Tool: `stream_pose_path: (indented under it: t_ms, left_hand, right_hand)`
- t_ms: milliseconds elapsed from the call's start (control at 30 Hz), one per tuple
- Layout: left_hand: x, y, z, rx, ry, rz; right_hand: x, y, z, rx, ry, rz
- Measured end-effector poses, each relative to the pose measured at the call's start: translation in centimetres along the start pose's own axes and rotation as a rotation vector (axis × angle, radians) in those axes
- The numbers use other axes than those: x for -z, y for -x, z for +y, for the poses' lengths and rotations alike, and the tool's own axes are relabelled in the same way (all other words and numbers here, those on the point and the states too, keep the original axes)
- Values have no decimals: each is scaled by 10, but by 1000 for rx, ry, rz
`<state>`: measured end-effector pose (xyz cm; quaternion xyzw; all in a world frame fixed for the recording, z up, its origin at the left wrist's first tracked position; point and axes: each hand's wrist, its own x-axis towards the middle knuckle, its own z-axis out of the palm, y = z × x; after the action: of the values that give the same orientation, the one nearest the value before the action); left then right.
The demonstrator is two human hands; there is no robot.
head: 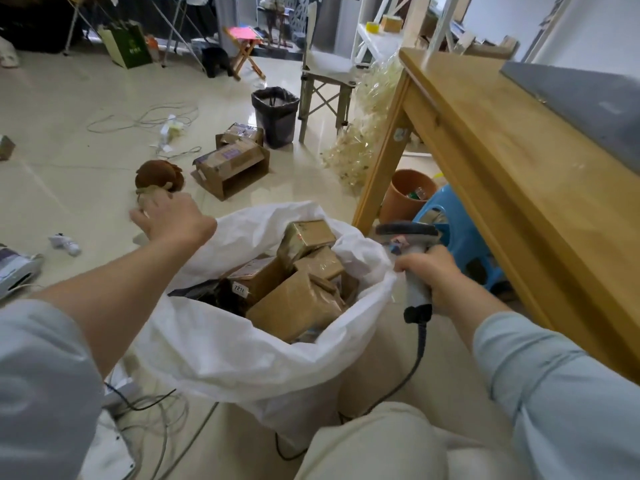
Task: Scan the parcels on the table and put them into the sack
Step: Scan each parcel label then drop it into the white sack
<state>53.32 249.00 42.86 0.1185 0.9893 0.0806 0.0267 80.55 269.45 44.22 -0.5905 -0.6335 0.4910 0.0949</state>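
white woven sack (225,341) sits open between my two hands, mouth facing up at me. my left hand (173,216) is out at the far left of the rim, fingers curled tight, and it looks like it's gripping the edge and holding that side up. my right hand (433,275) is wrapped round the handle of the scanner (412,258), right against the sack's right edge. the scanner stands pretty much upright: its long axis runs from the cable (415,362) end near me up to the wide head on the far end, just past my knuckles. can't tell exactly where the window is aimed.

the brown taped parcels (298,306) are down inside the sack, piled at odd angles. the biggest one lies nearest me, tipped, with its long side running from my left hand's side up toward my right. a smaller one is perched on top at the far side, leaning over.

the wooden table (519,188) runs along past my right hand, with a blue stool (460,237) tucked under it. out beyond my left hand there's a brown plush toy (157,176) on the floor, and further off some cardboard boxes (232,164) and a black bin (275,114).
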Motion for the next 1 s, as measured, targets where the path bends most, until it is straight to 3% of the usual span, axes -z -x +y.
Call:
stream_pose_path:
  t_ms: [133, 367, 533, 767, 900, 1000]
  left_hand:
    - [-9, -9, 42, -156, -43, -93]
    - [-38, -46, 89, -217, -7, -230]
    - [-79, -86, 108, -218, -12, -287]
    - [-126, -119, 115, -167, -195, -438]
    - [-130, -118, 120, -167, -161, -370]
    - [-117, -121, 128, -168, -96, -143]
  right_hand:
    - [7, -23, -31, 13, -50, -90]
    - [5, -85, -77, -53, -247, -311]
    - [-27, -147, -57, -141, -276, -286]
    - [-50, -186, -20, -272, -186, -457]
    - [-55, -190, -8, -283, -141, -488]
    - [-51, -187, -12, -221, -172, -397]
